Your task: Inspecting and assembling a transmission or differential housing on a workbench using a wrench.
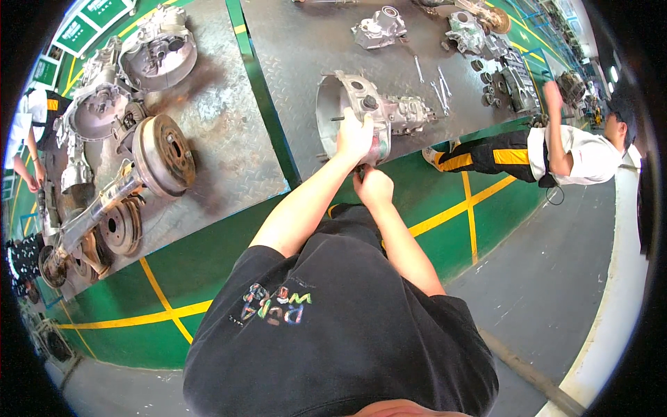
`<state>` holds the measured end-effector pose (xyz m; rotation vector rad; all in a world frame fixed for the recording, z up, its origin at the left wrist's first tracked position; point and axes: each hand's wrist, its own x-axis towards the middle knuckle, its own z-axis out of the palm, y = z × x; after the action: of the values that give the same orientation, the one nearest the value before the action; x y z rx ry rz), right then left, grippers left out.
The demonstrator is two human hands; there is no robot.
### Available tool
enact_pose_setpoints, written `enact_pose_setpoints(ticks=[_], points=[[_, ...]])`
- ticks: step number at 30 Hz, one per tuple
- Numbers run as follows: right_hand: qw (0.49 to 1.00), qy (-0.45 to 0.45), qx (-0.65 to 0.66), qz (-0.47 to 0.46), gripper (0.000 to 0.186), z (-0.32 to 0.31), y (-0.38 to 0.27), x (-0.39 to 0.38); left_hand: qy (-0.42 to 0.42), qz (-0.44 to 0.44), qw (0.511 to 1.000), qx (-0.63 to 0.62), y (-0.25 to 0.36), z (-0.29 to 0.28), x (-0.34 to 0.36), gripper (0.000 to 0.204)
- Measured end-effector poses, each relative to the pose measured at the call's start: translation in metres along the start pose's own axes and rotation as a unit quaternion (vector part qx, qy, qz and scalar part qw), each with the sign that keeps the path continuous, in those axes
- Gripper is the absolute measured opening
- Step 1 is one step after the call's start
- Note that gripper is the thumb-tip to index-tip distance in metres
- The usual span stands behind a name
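Observation:
A silver gearbox with a wide bell housing (330,104) and a narrower finned body (410,116) lies on a steel plate tabletop (278,42) in front of me. My left hand (354,133) is closed on the upper side of the bell housing, just below a dark round cap. My right hand (374,186) is lower, at the housing's near bottom edge, with its fingers curled; what they hold there is hidden. Several wrenches (443,87) lie to the right of the gearbox, beside several dark rings (486,80).
Another housing (379,28) sits behind the gearbox. More castings (158,52) and an axle with brake drums (167,156) crowd the left table section. A co-worker (583,149) stands at the right, another (31,132) at the far left. Green floor with yellow lines (472,215) runs below.

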<state>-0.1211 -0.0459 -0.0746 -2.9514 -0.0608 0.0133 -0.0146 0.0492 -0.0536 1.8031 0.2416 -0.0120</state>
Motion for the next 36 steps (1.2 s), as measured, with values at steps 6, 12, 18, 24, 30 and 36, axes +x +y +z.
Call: enact_pose_setpoints(ticks=[6, 12, 18, 24, 30, 36], points=[[0.999, -0.018, 0.035, -0.021, 0.027, 0.001, 0.005, 0.004, 0.023, 0.003, 0.999, 0.023, -0.015, 0.007, 0.004, 0.042], [1.0, -0.01, 0.018, 0.006, 0.026, 0.016, 0.006, 0.002, 0.006, -0.006, 1.0, 0.027, -0.006, 0.004, 0.001, 0.043], [0.998, -0.053, 0.023, 0.028, 0.022, -0.023, -0.015, 0.004, -0.027, -0.064, 0.998, -0.002, -0.002, 0.0, 0.001, 0.043], [0.998, 0.016, 0.066, 0.002, 0.026, 0.006, 0.0, -0.001, -0.007, -0.015, 0.999, 0.03, -0.003, -0.002, 0.0, 0.042], [0.999, -0.023, 0.042, 0.018, 0.024, -0.002, -0.001, 0.0, 0.017, 0.021, 0.998, 0.053, -0.004, 0.0, -0.001, 0.042], [0.998, 0.011, 0.056, -0.023, 0.021, 0.007, 0.004, 0.002, -0.001, -0.038, 0.999, -0.003, -0.003, 0.001, 0.001, 0.042]])
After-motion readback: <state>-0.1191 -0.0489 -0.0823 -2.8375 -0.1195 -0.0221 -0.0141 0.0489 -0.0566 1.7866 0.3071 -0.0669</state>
